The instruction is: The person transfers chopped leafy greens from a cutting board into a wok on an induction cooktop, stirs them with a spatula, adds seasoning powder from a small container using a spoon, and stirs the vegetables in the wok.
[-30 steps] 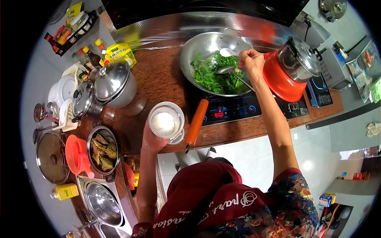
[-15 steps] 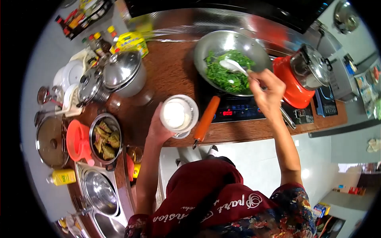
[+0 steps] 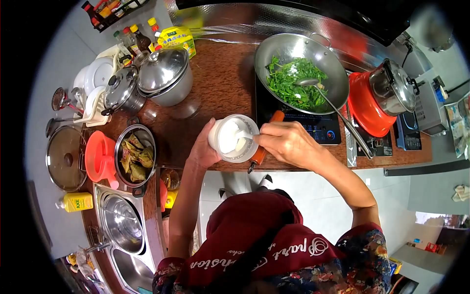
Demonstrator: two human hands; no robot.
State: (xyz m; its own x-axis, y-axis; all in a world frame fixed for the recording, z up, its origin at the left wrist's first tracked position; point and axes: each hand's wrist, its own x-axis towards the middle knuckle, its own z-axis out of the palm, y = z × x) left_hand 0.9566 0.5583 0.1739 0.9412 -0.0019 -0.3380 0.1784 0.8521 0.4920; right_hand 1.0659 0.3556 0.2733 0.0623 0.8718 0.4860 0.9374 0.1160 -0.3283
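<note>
My left hand (image 3: pixel 203 147) is wrapped round a clear plastic tub (image 3: pixel 247 153) of white powder (image 3: pixel 227 138), above the counter's front edge. My right hand (image 3: pixel 290 143) pinches a small white spoon (image 3: pixel 248 135), whose bowl is inside the tub. Behind my hands, a steel wok (image 3: pixel 338 73) holds chopped leafy greens (image 3: pixel 290 81) with a few white specks on top. A long-handled metal ladle (image 3: pixel 350 126) rests in the wok, its handle leaning over the rim toward me. The wok's orange handle (image 3: pixel 260 154) is partly hidden behind the tub and my right hand.
An induction cooktop (image 3: pixel 313 133) sits under the wok. To the right stands a red cooker base (image 3: pixel 372 110) with a lidded steel pot (image 3: pixel 394 93). On the left are lidded pots (image 3: pixel 164 68), a bowl of leaf-wrapped dumplings (image 3: pixel 137 158), a red colander (image 3: pixel 100 157) and a sink (image 3: pixel 122 225).
My right hand has moved from above the wok down and left, bringing the white spoon into the tub. The view has shifted slightly, and the ladle in the wok now shows more clearly.
</note>
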